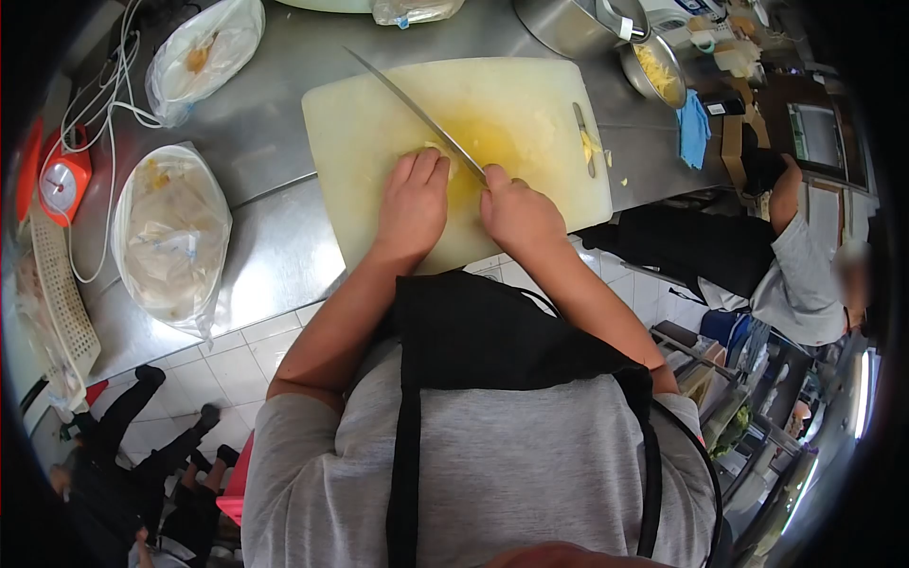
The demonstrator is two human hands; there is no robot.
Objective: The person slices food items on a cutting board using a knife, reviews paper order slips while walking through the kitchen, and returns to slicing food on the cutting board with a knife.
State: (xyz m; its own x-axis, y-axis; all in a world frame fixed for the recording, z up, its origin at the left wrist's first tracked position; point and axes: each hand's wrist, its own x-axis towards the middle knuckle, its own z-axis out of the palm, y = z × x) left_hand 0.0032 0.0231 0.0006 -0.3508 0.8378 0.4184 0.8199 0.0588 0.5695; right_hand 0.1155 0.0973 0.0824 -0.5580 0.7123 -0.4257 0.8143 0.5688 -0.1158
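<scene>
My right hand (523, 216) is closed around the handle of a kitchen knife (414, 106), whose long blade slants up and left over the pale cutting board (346, 123). My left hand (415, 201) rests on the board to the left of the blade, fingers together and bent down. A small piece of yellow food (432, 146) shows at its fingertips; the rest of it is hidden. Yellow wet stains spread across the middle of the board. A few yellow scraps (589, 149) lie by the board's handle slot at the right.
A metal bowl of yellow strips (655, 74), a steel pot (573, 26) and a blue cloth (693, 128) are at upper right. Bagged containers (172, 241) and a red scale (64, 180) stand left. A person in an apron (710, 241) is at right; others are lower left.
</scene>
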